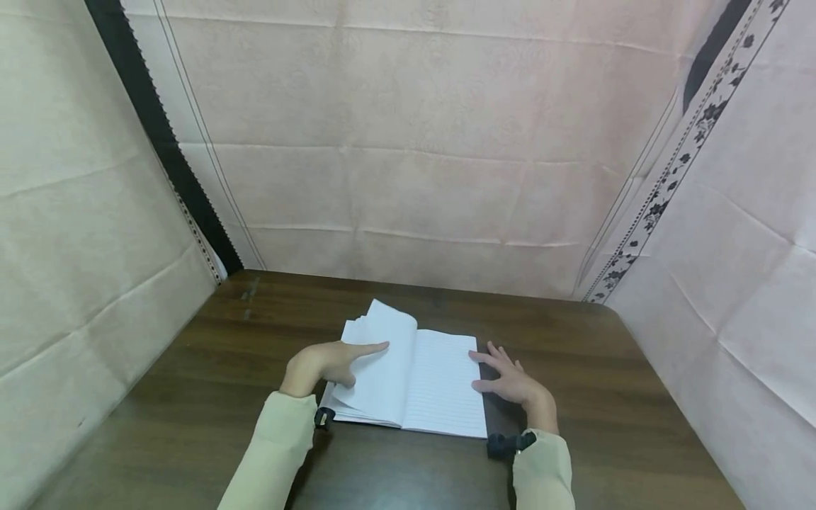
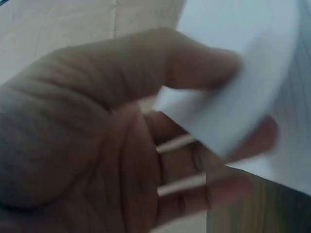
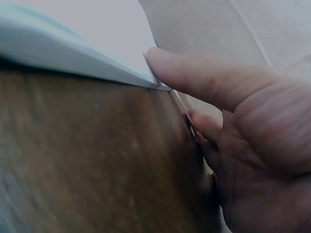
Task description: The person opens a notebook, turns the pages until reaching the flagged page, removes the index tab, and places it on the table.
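An open notebook (image 1: 445, 382) with white ruled pages lies on the table. Its left-side leaves are raised and fanned, and one page (image 2: 262, 73) bends in a blurred curve in the left wrist view. That page passes between the thumb and fingers of my left hand (image 1: 328, 363); part of the fingers is hidden behind it. At the notebook's right edge, my right hand (image 1: 510, 381) has its fingers spread. Its thumb (image 3: 177, 73) rests on the page edge near the corner in the right wrist view, the other fingers beside the edge.
The dark brown wooden table (image 1: 217, 397) surrounds the notebook. Pale cloth (image 1: 408, 170) hangs behind the table and on both sides. Dark wrist straps (image 1: 503, 446) sit at the ends of both light sleeves.
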### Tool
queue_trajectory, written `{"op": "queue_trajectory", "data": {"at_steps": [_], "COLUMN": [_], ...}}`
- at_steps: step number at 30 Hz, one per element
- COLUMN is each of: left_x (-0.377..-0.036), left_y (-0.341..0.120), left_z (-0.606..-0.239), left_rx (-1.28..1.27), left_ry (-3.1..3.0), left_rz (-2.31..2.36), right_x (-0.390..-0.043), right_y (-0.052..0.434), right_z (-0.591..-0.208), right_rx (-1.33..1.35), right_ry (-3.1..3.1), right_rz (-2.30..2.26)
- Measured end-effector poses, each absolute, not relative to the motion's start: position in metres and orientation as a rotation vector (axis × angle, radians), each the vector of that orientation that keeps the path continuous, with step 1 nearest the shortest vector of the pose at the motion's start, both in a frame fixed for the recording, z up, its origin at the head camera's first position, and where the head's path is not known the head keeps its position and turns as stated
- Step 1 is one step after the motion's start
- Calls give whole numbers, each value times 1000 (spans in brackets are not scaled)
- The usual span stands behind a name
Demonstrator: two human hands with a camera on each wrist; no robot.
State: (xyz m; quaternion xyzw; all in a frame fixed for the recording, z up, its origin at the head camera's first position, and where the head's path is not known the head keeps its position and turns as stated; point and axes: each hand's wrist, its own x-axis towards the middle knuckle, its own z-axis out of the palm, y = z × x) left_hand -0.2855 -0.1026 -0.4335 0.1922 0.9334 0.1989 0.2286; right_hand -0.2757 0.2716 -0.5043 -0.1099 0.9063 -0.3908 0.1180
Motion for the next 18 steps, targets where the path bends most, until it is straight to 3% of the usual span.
{"op": "queue_trajectory", "data": {"at_steps": [8,18], "left_x": [-278,-277], "left_y": [-119,-116], "left_z": [-432,-431], "left_rx": [298,301], "left_ry": [2548,2599], "left_rz": [534,474], "right_x": [-276,-275], "right_y": [273,274], "right_z": [-502,-506], "right_rx": [-320,-367], "right_ry": [2652,2687], "right_rz": [-1129,-1151]}}
